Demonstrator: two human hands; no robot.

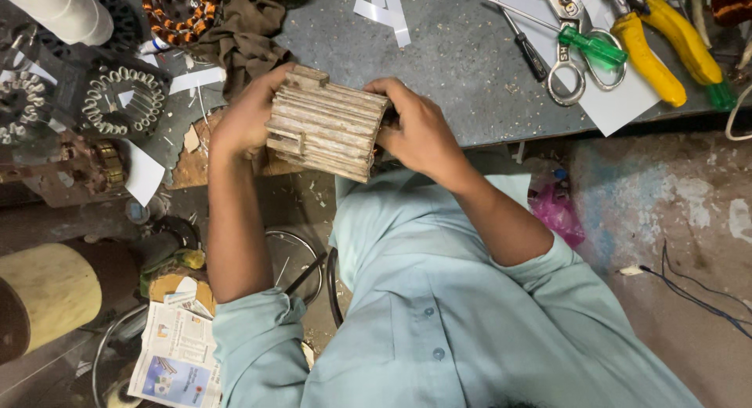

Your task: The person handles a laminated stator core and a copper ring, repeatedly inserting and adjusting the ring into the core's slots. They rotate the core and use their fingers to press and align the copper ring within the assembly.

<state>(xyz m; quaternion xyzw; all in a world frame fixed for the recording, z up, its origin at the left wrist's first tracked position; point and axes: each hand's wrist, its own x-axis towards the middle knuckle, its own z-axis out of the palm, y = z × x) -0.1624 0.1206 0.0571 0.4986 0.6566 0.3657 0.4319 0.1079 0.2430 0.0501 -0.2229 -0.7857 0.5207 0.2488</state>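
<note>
Both hands hold a worn wooden block (pixel 327 128) built of stepped, ridged slats, at the near edge of a grey workbench (pixel 462 71). My left hand (pixel 244 118) grips its left end, with fingers wrapped behind it. My right hand (pixel 415 130) grips the right end, thumb on top. The block is tilted slightly and hangs over the bench edge, above my light green shirt (pixel 439 298).
Scissors (pixel 568 52), a green-handled screwdriver (pixel 576 38), a black-handled screwdriver (pixel 526 48) and yellow-handled pliers (pixel 666 44) lie at the bench's right on white paper. A brown rag (pixel 247 32), copper-wound stators (pixel 182 10) and white paper strips (pixel 385 10) sit further back. Newspaper (pixel 176 353) lies on the floor.
</note>
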